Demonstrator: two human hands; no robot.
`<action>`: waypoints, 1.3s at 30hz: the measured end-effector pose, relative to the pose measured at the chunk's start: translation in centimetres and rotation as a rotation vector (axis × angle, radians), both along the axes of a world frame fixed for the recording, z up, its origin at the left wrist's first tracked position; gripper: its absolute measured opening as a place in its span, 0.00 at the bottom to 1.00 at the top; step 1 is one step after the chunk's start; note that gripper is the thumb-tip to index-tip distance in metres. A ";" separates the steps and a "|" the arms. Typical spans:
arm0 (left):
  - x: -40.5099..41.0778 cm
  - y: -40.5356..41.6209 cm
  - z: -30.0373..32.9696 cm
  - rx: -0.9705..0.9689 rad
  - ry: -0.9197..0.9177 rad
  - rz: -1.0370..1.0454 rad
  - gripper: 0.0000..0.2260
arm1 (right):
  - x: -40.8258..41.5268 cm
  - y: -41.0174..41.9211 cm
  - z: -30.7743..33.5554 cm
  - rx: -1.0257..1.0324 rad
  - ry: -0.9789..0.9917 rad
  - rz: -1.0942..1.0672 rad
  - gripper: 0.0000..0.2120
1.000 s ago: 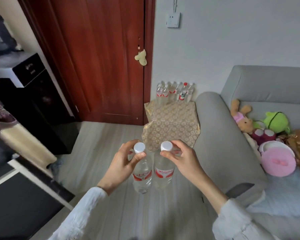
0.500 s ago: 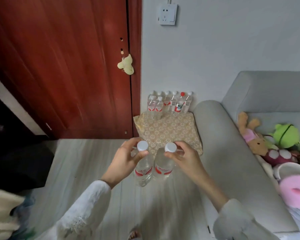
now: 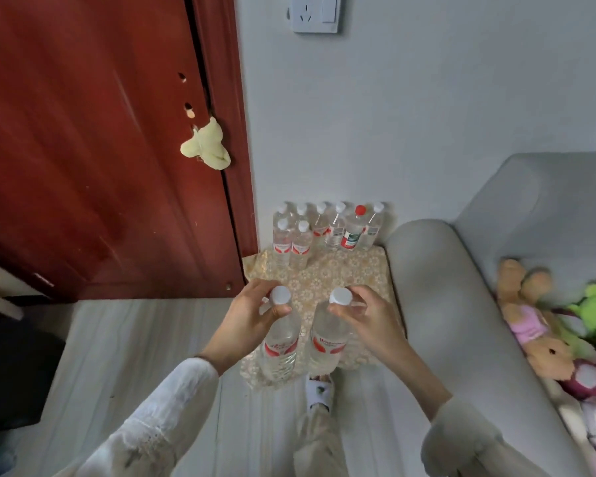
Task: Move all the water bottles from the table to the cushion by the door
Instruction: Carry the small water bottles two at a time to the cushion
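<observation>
My left hand (image 3: pixel 246 316) grips the neck of a clear water bottle (image 3: pixel 280 349) with a white cap and a red label. A second such bottle (image 3: pixel 328 346) hangs upright from my right hand (image 3: pixel 370 320), held by its neck. Both bottles are in the air above the near edge of the gold patterned cushion (image 3: pixel 341 277), which lies on the floor between the red door (image 3: pixel 100 149) and the sofa arm. Several water bottles (image 3: pixel 324 232) stand in rows at the cushion's far edge against the wall; one has a red cap.
A grey sofa (image 3: pixel 444 287) borders the cushion on the right, with plush toys (image 3: pixel 547 321) on its seat. My slippered foot (image 3: pixel 319 390) stands on the pale wood floor just before the cushion. A dark cabinet sits at the far left.
I have walked closer to the cushion with both bottles. The cushion and the row of bottles now appear larger and nearer, and the held bottles are above the cushion's near edge.
</observation>
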State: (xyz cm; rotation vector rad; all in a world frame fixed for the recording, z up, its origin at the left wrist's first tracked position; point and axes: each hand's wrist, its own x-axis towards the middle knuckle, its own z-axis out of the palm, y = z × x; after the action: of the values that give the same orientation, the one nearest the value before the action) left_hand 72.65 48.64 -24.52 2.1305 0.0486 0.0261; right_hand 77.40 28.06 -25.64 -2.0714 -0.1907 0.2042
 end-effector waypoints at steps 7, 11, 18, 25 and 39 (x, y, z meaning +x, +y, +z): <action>14.0 -3.4 -3.2 0.055 0.100 0.095 0.13 | 13.9 -1.9 -2.7 -0.052 0.050 0.084 0.18; 19.7 -4.6 -6.5 0.096 0.138 0.108 0.14 | 20.5 -2.0 -4.7 -0.138 0.087 0.175 0.16; 27.6 -6.2 -14.3 0.168 0.221 0.012 0.15 | 28.0 -3.1 -11.4 -0.289 0.132 0.262 0.17; 32.7 -5.9 -19.6 0.164 0.290 -0.004 0.15 | 32.8 -2.4 -17.7 -0.308 0.250 0.208 0.13; 38.7 -6.7 -22.0 0.203 0.265 0.032 0.17 | 37.2 -0.9 -20.8 -0.144 0.263 0.074 0.13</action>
State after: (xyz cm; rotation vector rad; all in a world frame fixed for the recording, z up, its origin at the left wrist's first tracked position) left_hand 111.31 41.93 -46.54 2.3237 0.2458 -0.2419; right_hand 114.62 27.20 -46.43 -2.1573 -0.0937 0.5455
